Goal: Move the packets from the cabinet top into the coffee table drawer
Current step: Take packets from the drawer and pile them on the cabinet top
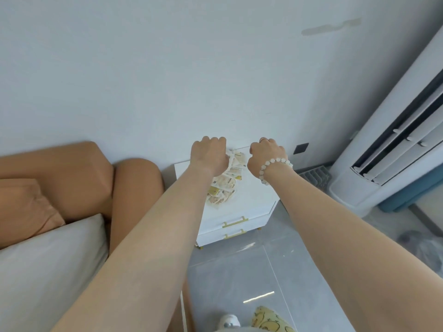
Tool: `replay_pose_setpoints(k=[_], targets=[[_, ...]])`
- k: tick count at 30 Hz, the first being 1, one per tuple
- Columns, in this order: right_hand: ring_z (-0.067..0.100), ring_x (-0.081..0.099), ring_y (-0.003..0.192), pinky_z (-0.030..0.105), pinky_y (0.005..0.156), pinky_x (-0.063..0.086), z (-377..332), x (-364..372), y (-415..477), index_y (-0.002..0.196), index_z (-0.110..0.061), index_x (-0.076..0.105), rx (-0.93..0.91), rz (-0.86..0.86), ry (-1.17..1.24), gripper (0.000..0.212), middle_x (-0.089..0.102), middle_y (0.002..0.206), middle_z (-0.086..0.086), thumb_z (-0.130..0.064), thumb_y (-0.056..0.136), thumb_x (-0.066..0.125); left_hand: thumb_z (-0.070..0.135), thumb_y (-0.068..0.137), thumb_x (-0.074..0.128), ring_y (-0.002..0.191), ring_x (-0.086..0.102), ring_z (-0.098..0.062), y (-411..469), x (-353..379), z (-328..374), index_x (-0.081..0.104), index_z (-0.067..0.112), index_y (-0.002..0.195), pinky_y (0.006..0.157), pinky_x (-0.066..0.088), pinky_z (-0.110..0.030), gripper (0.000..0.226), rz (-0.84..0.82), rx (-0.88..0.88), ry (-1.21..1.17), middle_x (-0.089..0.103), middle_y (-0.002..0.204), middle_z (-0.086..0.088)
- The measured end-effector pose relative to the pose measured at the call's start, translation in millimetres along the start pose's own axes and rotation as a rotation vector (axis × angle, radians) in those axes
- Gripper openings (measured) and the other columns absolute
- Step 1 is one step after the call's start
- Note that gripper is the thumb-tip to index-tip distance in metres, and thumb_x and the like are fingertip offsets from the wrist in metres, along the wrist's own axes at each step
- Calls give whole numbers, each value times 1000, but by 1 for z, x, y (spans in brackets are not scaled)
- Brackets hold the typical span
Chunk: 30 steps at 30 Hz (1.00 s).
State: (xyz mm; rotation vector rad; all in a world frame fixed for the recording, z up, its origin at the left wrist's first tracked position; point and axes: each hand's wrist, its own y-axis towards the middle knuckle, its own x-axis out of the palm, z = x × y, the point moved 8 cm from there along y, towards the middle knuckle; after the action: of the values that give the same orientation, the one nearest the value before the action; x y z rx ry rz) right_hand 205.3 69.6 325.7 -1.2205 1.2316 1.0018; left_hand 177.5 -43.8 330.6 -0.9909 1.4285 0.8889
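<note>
Both hands reach over the white cabinet [249,200]. The left hand [209,155] curls into the packets [226,180] heaped on its top; the right hand [266,154] is curled, its grip hidden.

Both forearms are bare and sleeveless, with a bracelet [275,167] of pale round beads and a thin ring [263,139] worn on the right hand [266,155]

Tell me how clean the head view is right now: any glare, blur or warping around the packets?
Head view: even daylight, glare streaks only on the floor tiles; wide-angle warping tilts the air conditioner; the packets look soft, print unreadable, partly hidden by the left hand; the right hand is sharp enough.
</note>
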Motion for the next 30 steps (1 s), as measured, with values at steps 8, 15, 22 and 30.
replay_pose_setpoints(k=[8, 15, 22, 30], targets=[[22, 42, 119, 32, 93, 37, -14, 21, 83, 124, -12, 53, -52, -44, -2, 35, 48, 127, 7, -13, 91, 40, 24, 97, 41, 104, 51, -24, 51, 40, -45, 48, 10, 117, 71, 30, -29, 26, -49, -104, 19, 58, 109, -5], [22, 41, 121, 32, 95, 37, -43, 66, 166, 125, -12, 52, -173, -176, 37, 36, 47, 127, 7, -13, 92, 38, 22, 96, 39, 107, 49, -23, 110, 89, -86, 45, 12, 124, 74, 31, -29, 30, -186, -242, -30, 56, 114, -4], [24, 41, 122, 33, 94, 38, -10, 124, 241, 124, -12, 54, -115, -353, 4, 35, 47, 128, 8, -16, 92, 41, 27, 95, 45, 113, 49, -25, 157, 149, -98, 44, 10, 124, 74, 32, -31, 33, -337, -378, -111, 54, 119, -5], [25, 40, 125, 35, 92, 40, -3, 230, 261, 120, -9, 54, -32, -648, -40, 33, 44, 132, 9, -22, 90, 48, 35, 93, 51, 113, 49, -25, 152, 229, -114, 41, 11, 129, 74, 34, -31, 45, -489, -547, -161, 48, 124, -6]])
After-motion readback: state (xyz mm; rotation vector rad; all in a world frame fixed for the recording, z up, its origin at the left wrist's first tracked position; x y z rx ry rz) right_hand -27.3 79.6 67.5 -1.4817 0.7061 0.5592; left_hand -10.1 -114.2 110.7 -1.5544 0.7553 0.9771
